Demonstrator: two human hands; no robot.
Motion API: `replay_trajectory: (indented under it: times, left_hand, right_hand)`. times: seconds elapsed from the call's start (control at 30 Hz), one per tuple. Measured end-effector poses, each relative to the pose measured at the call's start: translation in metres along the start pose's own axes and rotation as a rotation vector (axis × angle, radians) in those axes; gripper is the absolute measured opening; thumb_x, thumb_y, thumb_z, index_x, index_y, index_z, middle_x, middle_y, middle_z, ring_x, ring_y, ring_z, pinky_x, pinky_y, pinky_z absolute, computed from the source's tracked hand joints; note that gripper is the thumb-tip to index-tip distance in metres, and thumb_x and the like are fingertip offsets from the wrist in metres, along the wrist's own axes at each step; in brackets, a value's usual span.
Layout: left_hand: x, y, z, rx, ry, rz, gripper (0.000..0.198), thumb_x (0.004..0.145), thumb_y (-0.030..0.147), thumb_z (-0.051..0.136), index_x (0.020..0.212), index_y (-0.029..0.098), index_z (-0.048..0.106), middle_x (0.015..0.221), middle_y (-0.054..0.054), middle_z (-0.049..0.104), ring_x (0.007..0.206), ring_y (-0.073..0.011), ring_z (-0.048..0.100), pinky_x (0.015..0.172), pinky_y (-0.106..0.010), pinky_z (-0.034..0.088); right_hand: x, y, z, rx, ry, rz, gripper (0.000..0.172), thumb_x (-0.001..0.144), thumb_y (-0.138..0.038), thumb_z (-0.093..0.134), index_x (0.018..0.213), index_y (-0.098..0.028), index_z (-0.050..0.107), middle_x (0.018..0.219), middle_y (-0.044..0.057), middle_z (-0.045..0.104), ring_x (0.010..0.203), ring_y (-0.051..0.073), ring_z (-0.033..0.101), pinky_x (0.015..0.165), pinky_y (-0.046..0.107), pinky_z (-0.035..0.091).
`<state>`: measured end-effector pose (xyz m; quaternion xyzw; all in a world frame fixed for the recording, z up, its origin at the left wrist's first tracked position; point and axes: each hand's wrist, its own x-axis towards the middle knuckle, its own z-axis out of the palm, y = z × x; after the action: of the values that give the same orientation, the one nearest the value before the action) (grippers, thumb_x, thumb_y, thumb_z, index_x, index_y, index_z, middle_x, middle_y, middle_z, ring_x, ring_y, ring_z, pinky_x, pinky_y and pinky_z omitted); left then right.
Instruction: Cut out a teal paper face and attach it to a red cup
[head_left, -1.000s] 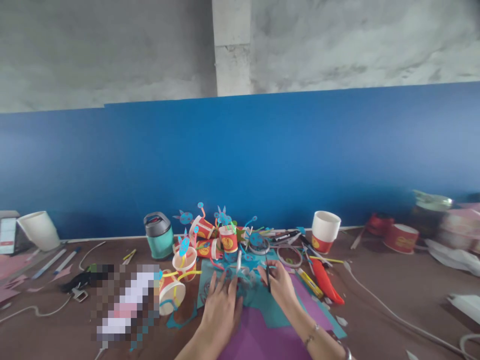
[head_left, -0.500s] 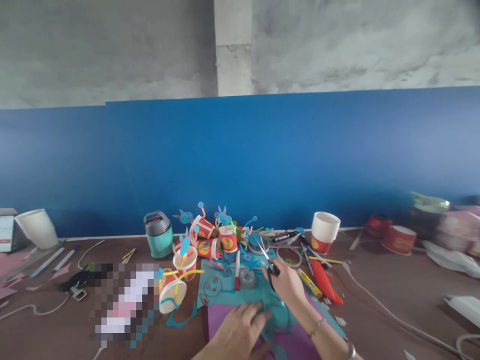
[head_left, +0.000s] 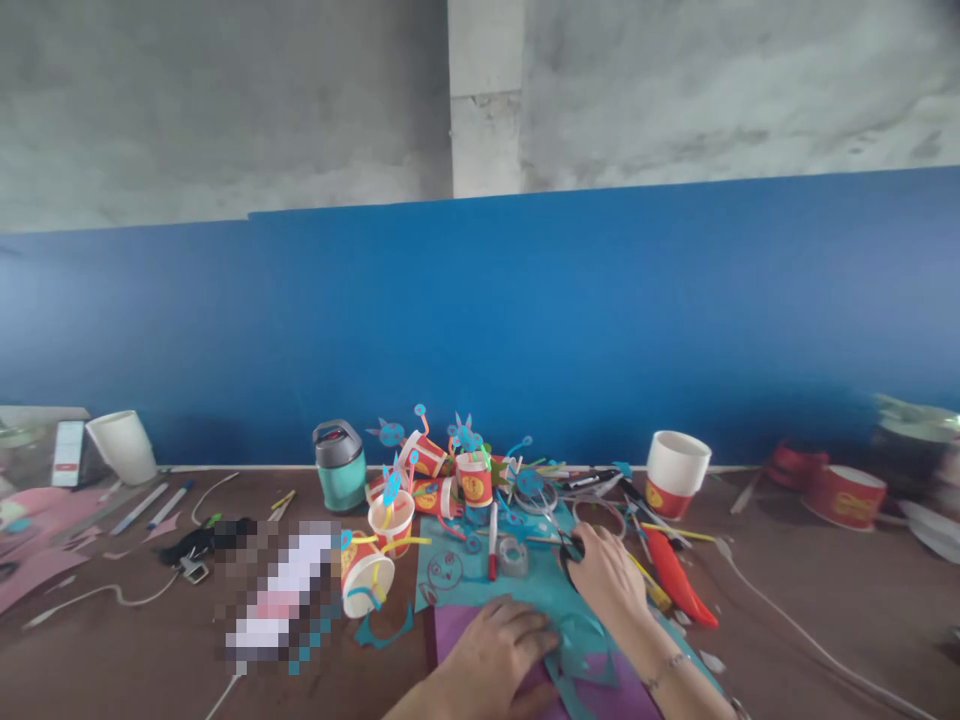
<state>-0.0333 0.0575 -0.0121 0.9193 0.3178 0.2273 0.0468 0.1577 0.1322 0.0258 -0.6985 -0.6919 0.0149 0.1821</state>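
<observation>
My left hand lies flat with its fingers spread on a purple sheet and the teal paper over it. My right hand is closed round a pair of black-handled scissors, whose blades point away over the teal paper. Cut teal shapes lie between my two hands. A red marker and a small tape roll rest on the teal paper just beyond my fingers.
Decorated red paper cups with teal cut-outs crowd the middle. A teal flask stands to their left, a white-and-red cup to the right. A red knife-like tool, a cable and a blue board behind.
My left hand drew back toward me onto the purple sheet. My right hand lifted the scissors, then shifted slightly right. The camera panned a little left.
</observation>
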Motion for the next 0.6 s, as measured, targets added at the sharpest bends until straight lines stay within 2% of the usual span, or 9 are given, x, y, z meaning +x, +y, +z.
replay_trajectory:
  times: [0.13,0.23,0.37,0.47,0.6]
  left_hand:
    - [0.001,0.002,-0.005,-0.013,0.004,0.033,0.042,0.087,0.040,0.048,0.124,0.022,0.046,0.122,-0.008,0.060,0.111,-0.0220,0.053,0.095,-0.037,0.041]
    - [0.003,0.006,-0.016,-0.024,0.037,-0.037,0.036,0.084,0.028,0.052,0.120,0.023,0.050,0.113,-0.006,0.063,0.102,-0.0206,0.055,0.090,-0.034,0.043]
    - [0.005,0.013,-0.044,0.012,0.090,-0.229,0.034,0.080,0.016,0.054,0.113,0.023,0.055,0.105,-0.005,0.063,0.099,-0.0213,0.054,0.090,-0.035,0.043]
    - [0.001,0.018,-0.073,0.066,0.073,-0.401,0.030,0.079,0.016,0.055,0.108,0.024,0.058,0.100,-0.004,0.064,0.097,-0.0218,0.055,0.087,-0.036,0.045]
    - [-0.029,0.016,-0.101,0.354,0.044,-0.641,0.019,0.078,0.009,0.052,0.088,0.021,0.063,0.088,-0.004,0.065,0.090,-0.0235,0.058,0.082,-0.039,0.047]
  right_hand:
    - [0.001,0.000,-0.001,0.060,-0.108,0.072,0.038,0.077,-0.041,0.052,0.106,-0.017,0.057,0.096,0.014,0.070,0.091,0.031,0.065,0.069,0.034,0.044]
    - [0.007,0.005,0.002,0.147,-0.147,0.102,0.049,0.072,-0.040,0.056,0.114,-0.014,0.054,0.102,0.015,0.069,0.094,0.031,0.065,0.070,0.033,0.044]
    - [0.014,0.015,0.006,0.242,-0.142,0.115,0.057,0.066,-0.040,0.061,0.114,-0.010,0.054,0.106,0.018,0.068,0.098,0.032,0.063,0.075,0.033,0.045]
    - [0.017,0.021,0.010,0.311,-0.126,0.102,0.050,0.063,-0.039,0.062,0.104,-0.010,0.060,0.098,0.019,0.070,0.094,0.032,0.065,0.075,0.033,0.046]
    - [0.019,0.025,0.016,0.344,-0.113,0.094,0.043,0.060,-0.036,0.064,0.097,-0.013,0.063,0.089,0.014,0.073,0.084,0.029,0.067,0.068,0.030,0.047]
